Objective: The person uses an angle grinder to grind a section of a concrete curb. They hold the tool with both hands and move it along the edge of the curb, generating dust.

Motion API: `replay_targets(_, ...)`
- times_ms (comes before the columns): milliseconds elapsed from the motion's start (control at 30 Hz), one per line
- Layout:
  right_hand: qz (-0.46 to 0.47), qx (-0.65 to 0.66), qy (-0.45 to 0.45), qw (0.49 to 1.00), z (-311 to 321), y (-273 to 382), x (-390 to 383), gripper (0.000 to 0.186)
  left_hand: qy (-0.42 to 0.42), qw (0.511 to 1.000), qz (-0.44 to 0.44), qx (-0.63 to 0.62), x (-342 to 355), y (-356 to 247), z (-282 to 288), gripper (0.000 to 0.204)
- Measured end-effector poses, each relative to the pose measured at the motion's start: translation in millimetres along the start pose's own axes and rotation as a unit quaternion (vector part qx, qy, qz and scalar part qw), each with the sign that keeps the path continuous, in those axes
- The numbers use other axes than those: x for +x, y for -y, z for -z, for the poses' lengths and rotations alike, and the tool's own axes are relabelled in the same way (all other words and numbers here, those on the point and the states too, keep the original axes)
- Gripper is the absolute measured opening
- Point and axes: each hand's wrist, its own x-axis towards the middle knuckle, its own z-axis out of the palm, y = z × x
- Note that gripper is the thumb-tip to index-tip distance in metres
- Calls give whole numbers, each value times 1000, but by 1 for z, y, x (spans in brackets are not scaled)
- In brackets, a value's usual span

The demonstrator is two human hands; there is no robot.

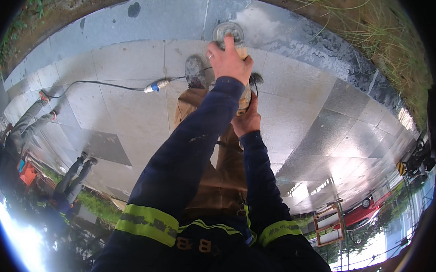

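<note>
- At the pavement's far left edge, a person in grey trousers (25,120) stands, bent by the wide lens; a second person in dark trousers (73,179) is nearer the pavement's lower left edge.
- A dark square slab (109,148) is set among the paler slabs of the pavement (129,110), on its left side.
- A thin black cable (111,85) runs along the left part of the pavement to a blue-and-white connector (156,85), then on toward the wearer's foot.
- A dusty grey shoe (194,71) stands on the pavement, near the smooth grey stone border (101,27) along its far edge; brown trousers (224,169) show below.
- The left hand (228,62), with a ring on one finger, grasps the front of a power tool (242,52) from above, one finger stretched over its round head (236,32).
- The power tool is just right of the shoe; its round head is at the near edge of the stone border, around the middle of its length.
- The right hand (249,119) is wrapped around the rear body of the same tool.
- Both sleeves are dark blue with yellow bands.
- Darker, shiny slabs (314,122) cross the pavement's right side; grass (353,3) grows beyond the border.
- Past the pavement's lower right edge are a wooden frame (330,224) and a red car (365,213).
</note>
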Motion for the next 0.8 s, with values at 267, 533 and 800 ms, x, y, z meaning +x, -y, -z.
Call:
replay_targets(267,32,-22,10,999,-7,2,-4,85,6,999,34,9,1,10,12,71)
replay_targets(533,58,6,5,998,-10,4,1,87,-17,1000,-3,-5,7,13,11,74)
replay_targets(800,-3,-2,32,999,-6,7,-1,94,7,1000,20,0,7,10,13,73)
